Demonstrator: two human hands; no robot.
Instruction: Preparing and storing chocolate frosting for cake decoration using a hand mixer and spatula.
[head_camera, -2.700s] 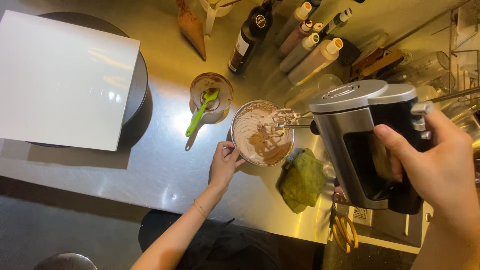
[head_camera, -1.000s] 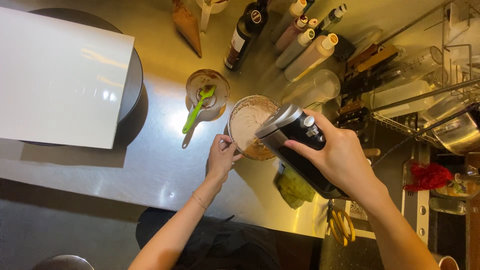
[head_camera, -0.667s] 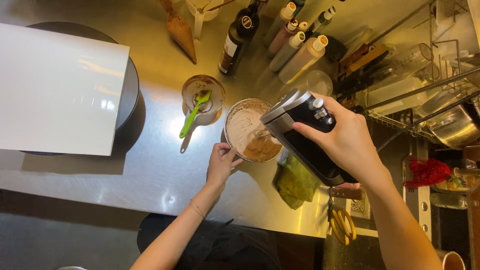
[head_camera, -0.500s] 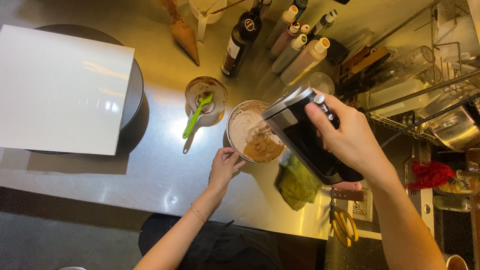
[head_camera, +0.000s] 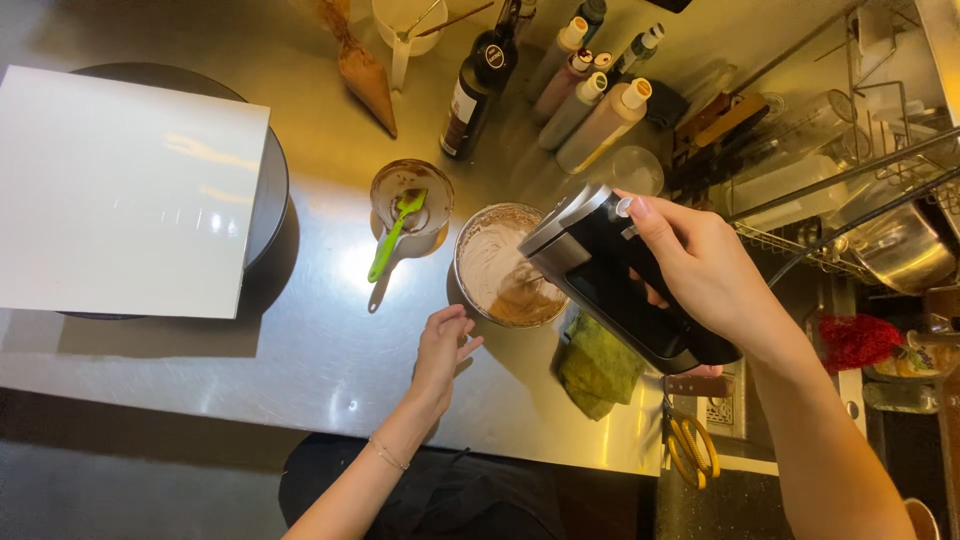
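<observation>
Fingers of the right hand (head_camera: 715, 275) wrap tight around the handle of a black-and-silver hand mixer (head_camera: 625, 280), tilted so its beaters dip into the metal bowl (head_camera: 505, 265) of pale and brown cream. The mixer looks rigid and fairly heavy, best held by that top handle. The left hand (head_camera: 442, 350) lies open, fingers spread, just beside the bowl's near rim, gripping nothing; the bowl seems light and prone to slide on the steel counter (head_camera: 320, 350). Close by stand a smaller bowl with a green spatula (head_camera: 395, 235), a green cloth (head_camera: 598, 368), squeeze bottles (head_camera: 590, 105) and a white board (head_camera: 120, 190).
</observation>
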